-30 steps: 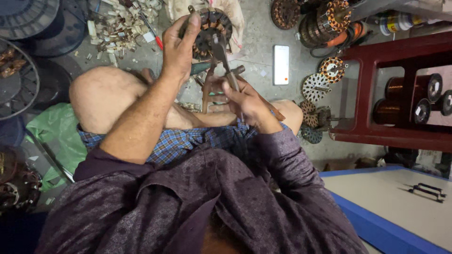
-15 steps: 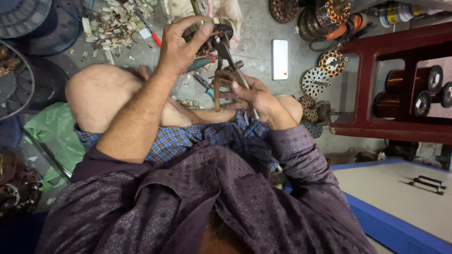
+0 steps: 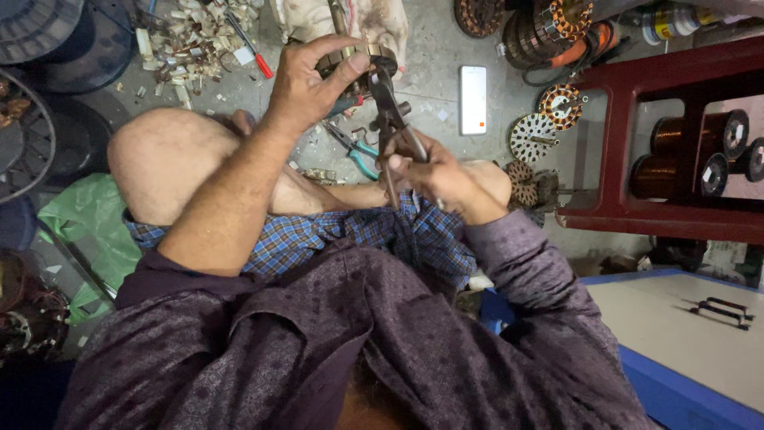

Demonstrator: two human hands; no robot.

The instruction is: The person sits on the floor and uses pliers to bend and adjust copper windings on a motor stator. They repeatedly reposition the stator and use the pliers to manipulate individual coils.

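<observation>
Gripping stator (image 3: 360,64) in left hand (image 3: 306,84) | right hand (image 3: 434,171) clamps pliers (image 3: 391,119) just below it

Single cam, on my head, pitched steeply down over my own chest and lap. Close range: my purple sleeves and checked cloth fill the lower half of frame. My left hand (image 3: 312,80) and right hand (image 3: 434,171) sit just above centre, near the lens. Beyond them the view reaches the concrete floor (image 3: 434,48) at top. Red shelf unit (image 3: 637,143) at the right edge, blue-edged board (image 3: 676,318) in the bottom right corner. No second view to overlap with.
</observation>
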